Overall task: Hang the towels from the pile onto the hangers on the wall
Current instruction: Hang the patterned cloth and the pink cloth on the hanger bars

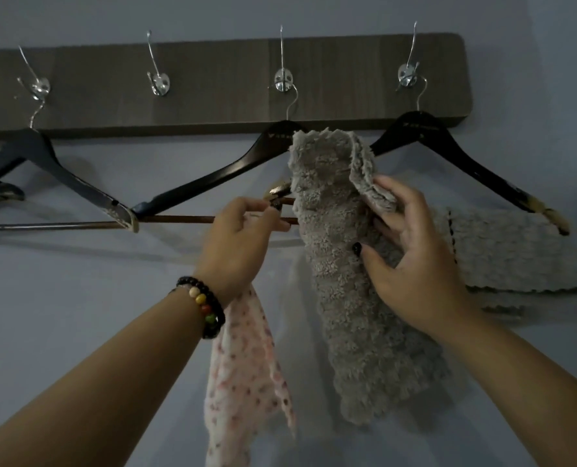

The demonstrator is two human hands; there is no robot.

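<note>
Overhead, grey wall (78, 298), wooden hook rail (213, 85), left hand (240, 237) pinching hanger bar (179, 219), right hand (411, 251) gripping grey towel (341, 264)

You are standing close to a wall in what looks like a home, perhaps a bedroom or hallway. A dark wooden rack (213, 85) with silver metal hooks (283, 83) is fixed to the plain pale wall (78, 298). Black clothes hangers (455, 143) hang from the hooks, and soft household towels (341, 264) drape there.
</note>
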